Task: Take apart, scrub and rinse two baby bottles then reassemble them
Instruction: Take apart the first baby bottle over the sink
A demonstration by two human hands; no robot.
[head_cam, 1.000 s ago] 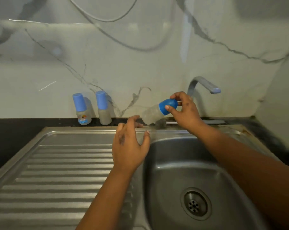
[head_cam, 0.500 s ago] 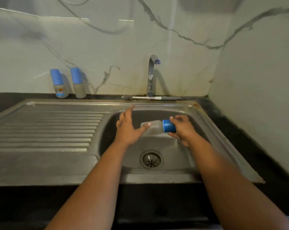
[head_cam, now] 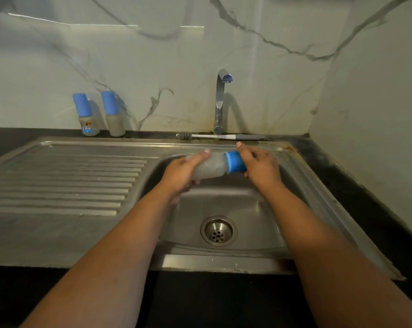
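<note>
Baby bottle (head_cam: 211, 168), frosted body, blue cap (head_cam: 234, 162): held lying on its side above the sink basin (head_cam: 247, 209), centre of the frame, cap end pointing right. My left hand (head_cam: 183, 171) wraps the frosted body, fingers curled round it. My right hand (head_cam: 259, 165) grasps the blue cap, thumb raised over its top edge. Both of my forearms reach in from the lower edge of the frame.

Second bottle (head_cam: 86, 114), blue cap, printed label on its body: upright on the dark tabletop (head_cam: 11, 138) against the wall, upper left of the frame.

Third bottle (head_cam: 113, 114), blue cap, plain frosted body: upright just beside the second, to its right.

Bottle brush (head_cam: 214, 136), dark bristle head at left, white and grey handle: lying flat along the back rim of the sink, just below the base of the tap (head_cam: 220, 102).

Tap, chrome, blue tip at the spout: upright behind the basin, upper centre.

Drain (head_cam: 218, 230), round metal strainer: basin floor, lower centre.

Draining board (head_cam: 63, 181), ribbed steel: left of the basin.

Wall (head_cam: 153, 55), pale marble with grey veins: across the top of the frame.
</note>
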